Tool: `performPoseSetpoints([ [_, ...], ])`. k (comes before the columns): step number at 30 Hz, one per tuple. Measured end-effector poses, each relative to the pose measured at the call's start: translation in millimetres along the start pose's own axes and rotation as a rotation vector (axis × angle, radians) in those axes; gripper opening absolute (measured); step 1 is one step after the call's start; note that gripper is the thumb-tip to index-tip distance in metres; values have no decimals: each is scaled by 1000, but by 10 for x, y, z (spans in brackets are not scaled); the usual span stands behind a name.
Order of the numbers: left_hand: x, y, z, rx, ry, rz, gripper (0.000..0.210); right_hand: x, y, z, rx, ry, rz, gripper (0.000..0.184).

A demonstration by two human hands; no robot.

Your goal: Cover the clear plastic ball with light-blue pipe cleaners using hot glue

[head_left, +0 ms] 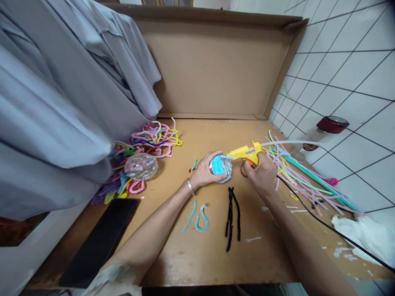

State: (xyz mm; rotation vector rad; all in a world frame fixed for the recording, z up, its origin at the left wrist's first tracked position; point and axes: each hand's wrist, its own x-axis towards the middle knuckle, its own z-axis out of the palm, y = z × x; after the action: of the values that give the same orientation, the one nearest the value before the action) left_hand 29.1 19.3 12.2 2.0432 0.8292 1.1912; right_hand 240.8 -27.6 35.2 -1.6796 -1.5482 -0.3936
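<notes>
My left hand (206,170) grips a clear, round, faceted plastic piece (227,169) partly covered by rows of light blue pipe cleaner (217,165). A loose blue end sticks out toward the right. Closed around the handle of a yellow hot glue gun (247,153), my right hand (262,172) holds its nozzle close to that blue end; whether they touch, I cannot tell. A long white glue stick (290,142) juts from the back of the gun. Short blue pipe cleaner pieces (202,218) and black pipe cleaners (231,218) lie nearer to me on the table.
Colourful pipe cleaners (157,137) are heaped at left beside another clear faceted piece (141,166). A black phone or tablet (98,242) lies at front left. Long pipe cleaners (308,176), a red-lidded jar (321,131), white tissue (364,234) and a black cord (327,230) occupy the right. Cardboard (216,70) stands behind.
</notes>
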Motion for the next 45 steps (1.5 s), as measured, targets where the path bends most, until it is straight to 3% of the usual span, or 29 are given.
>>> performPoseSetpoints([
  [32,6,-11,-6,3,-4,-31,79,12,33,19,9,32,-38,14],
  [45,10,-48,11,-33,6,-3,80,2,36,41,6,19,21,16],
])
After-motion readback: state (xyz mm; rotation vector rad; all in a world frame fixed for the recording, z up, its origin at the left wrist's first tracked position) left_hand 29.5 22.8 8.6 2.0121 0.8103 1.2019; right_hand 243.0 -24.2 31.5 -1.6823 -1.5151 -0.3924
